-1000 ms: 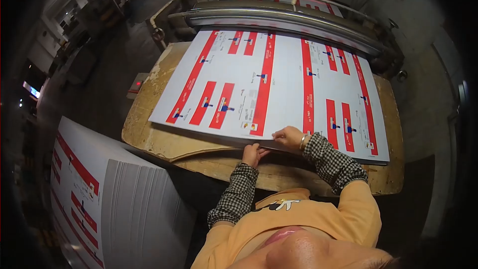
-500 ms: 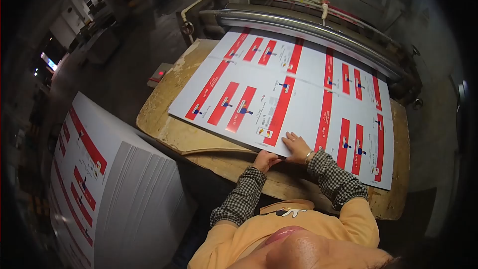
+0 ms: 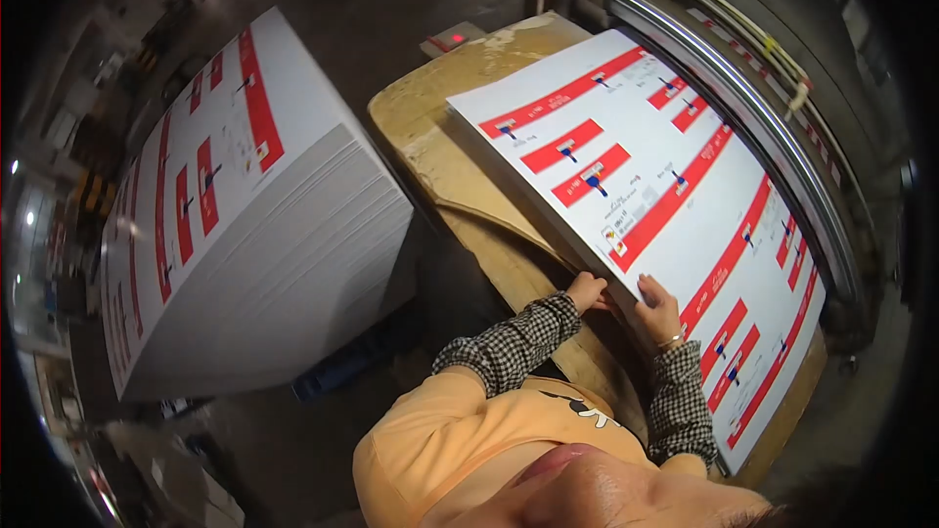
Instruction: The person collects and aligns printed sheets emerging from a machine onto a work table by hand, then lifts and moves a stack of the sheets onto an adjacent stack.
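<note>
A large white sheet with red printed bands [image 3: 675, 186] lies on a worn wooden table [image 3: 421, 117], its far edge by a metal roller. My left hand [image 3: 588, 293] is at the sheet's near edge, its fingers curled and partly hidden at the underside. Close by on the right, my right hand [image 3: 659, 309] rests at the same edge with the thumb side on the printed face; the edge lies in its grasp.
To the left stands a tall stack of similar printed sheets [image 3: 284, 225]. The long metal roller [image 3: 724, 78] and its pipe frame run along the table's far side. A small box with a red light [image 3: 453, 39] sits behind the table.
The view has turned left, so the stack shows more fully and the table appears further right. Both hands stay at the sheet's near edge, and that edge looks slightly raised.
</note>
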`<state>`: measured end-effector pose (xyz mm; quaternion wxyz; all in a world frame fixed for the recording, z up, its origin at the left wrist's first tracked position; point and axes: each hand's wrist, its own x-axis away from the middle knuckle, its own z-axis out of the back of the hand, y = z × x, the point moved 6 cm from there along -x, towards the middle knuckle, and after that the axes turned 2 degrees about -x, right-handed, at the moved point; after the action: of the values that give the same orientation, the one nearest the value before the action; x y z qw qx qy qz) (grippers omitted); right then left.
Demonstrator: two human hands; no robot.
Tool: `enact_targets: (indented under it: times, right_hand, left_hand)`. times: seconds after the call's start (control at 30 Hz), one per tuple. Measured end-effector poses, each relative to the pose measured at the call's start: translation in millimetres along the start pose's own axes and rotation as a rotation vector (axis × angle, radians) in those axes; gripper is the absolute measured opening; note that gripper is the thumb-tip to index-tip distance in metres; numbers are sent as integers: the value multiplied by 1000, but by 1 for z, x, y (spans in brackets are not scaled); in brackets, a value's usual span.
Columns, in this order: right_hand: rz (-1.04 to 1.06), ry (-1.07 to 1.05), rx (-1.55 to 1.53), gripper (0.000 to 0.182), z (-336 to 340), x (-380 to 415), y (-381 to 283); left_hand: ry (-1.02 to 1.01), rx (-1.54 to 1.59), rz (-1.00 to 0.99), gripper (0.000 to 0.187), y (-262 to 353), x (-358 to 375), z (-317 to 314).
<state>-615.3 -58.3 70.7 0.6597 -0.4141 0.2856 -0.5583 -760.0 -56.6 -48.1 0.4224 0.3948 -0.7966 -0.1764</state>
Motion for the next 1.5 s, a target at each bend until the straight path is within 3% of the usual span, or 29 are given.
enact_targets:
  times: [0.1, 0.23, 0.27, 0.33, 0.43, 0.5, 0.53, 0.57, 0.67, 0.73, 0.8, 0.83, 0.97, 1.03, 1.1, 1.37, 1.47, 1.5]
  right_hand:
    - [7, -32, 184, 38, -4, 3, -8]
    - [-162, -154, -123, 45, 2, -20, 32]
    - [-149, -124, 48, 44, 9, -32, 13]
    - [32, 216, 327, 37, 30, -57, 38]
    - [-176, 334, 352, 47, 40, -68, 62]
    - [-9, 98, 403, 67, 7, -59, 66]
    - [91, -58, 650, 88, -11, -43, 56]
    - [19, -175, 752, 97, -22, -25, 8]
    - [2, -230, 702, 99, -21, -12, -4]
    - [-2, -228, 553, 72, -11, -13, -10]
    - [-84, -281, 270, 55, 6, -22, 1]
    - [-96, -233, 201, 38, 17, -23, -8]
    - [7, -83, 136, 35, 40, -17, -51]
    - [62, -57, 107, 34, 33, -12, -49]
    - [-5, -95, 118, 35, 22, -10, -35]
    - [-93, -276, 198, 40, 5, -11, 6]
    - [-205, -143, 145, 42, 17, -35, 26]
    - [-215, -68, 260, 44, 23, -46, 38]
  left_hand:
    - [-8, -56, -1, 30, 9, 8, -6]
    - [-41, 0, 38, 33, 12, 23, -7]
    - [-34, -21, 44, 34, 8, 18, -6]
    - [-71, -9, 18, 37, 14, 20, -11]
    - [-61, 0, -14, 34, 23, 21, -16]
    - [-35, -10, -26, 33, 17, 18, -14]
    - [-58, -15, -25, 33, 17, 15, -15]
    - [-84, -22, -19, 33, 16, 15, -13]
    - [-159, -82, 11, 34, 13, 18, -8]
    - [-274, -112, 36, 31, 20, 25, -13]
    - [-279, -96, 83, 33, 27, 35, -18]
    - [-242, -77, 40, 33, 26, 35, -20]
    - [-19, -31, 72, 37, 21, 37, -16]
    - [-12, -10, 64, 38, 16, 33, -14]
    - [-95, 41, 44, 38, 4, 16, -5]
    - [-78, -66, -4, 32, 32, 30, -23]
    - [-71, -78, 29, 34, 18, 24, -13]
    - [-61, -66, 34, 33, 20, 26, -14]
